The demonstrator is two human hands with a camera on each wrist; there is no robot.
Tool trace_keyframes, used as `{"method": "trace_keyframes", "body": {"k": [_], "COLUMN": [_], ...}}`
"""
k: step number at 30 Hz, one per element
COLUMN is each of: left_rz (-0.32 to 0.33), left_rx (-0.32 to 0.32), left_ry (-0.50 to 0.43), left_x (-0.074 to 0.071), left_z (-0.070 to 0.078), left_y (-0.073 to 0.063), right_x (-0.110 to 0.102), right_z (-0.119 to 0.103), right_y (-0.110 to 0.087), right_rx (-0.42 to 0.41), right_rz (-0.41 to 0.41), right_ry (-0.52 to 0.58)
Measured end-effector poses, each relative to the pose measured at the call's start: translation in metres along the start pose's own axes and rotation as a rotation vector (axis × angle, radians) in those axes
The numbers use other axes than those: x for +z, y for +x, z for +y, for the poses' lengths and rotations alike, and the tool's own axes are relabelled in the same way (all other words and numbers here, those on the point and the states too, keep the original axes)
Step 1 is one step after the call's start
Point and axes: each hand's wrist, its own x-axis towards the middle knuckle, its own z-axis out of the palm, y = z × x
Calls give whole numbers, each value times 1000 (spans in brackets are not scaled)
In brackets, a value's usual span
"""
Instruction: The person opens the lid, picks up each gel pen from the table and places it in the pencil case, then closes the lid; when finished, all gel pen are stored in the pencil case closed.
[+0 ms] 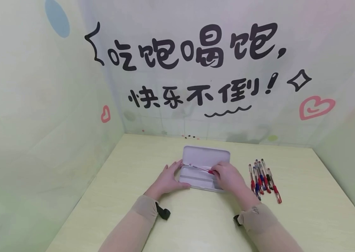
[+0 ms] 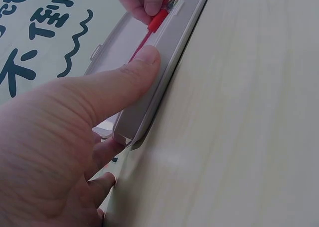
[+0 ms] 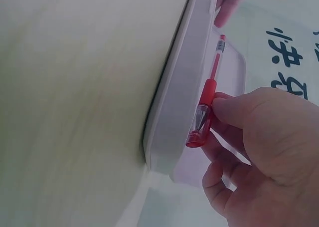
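Note:
A pale lilac pencil case [image 1: 207, 155] lies on the table with its lid raised at the back. My left hand [image 1: 166, 180] grips its left end, the thumb along the front wall and the other fingers around the side. With thumb and fingertips, my right hand [image 1: 230, 179] pinches a red gel pen [image 3: 208, 92] by its red grip, near the capped end. The pen lies lengthwise over the case's back part, its clear barrel pointing left. A low divider [image 1: 197, 177] runs along inside the case. The right hand covers the case's right end in the head view.
To the right of the case, a loose pile of several gel pens [image 1: 261, 178] in red, blue and black lies on the light wooden table [image 1: 127, 175]. A printed wall sheet [image 1: 171, 122] stands behind the table, with side panels left and right.

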Motion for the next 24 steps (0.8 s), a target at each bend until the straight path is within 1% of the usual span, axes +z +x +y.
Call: {"method": "trace_keyframes", "body": {"k": [4, 8, 15, 21, 24], "left_rz": [-2, 5, 5, 9, 8], "left_rx": [-16, -11, -12, -7, -12], "left_ry": [1, 4, 12, 9, -6], "left_x": [1, 2, 1, 1, 2], "left_z": [0, 0, 0, 0, 0], "left_y": [0, 1, 1, 1, 0], "right_x": [6, 9, 13, 13, 11], "right_z": [-7, -12, -17, -18, -16], "right_y": [6, 10, 15, 14, 11], "right_rx": [-20, -50, -88, -87, -57], "right_rz": [-66, -119, -145, -145, -155], "right_ry": [-23, -33, -39, 11, 48]}}
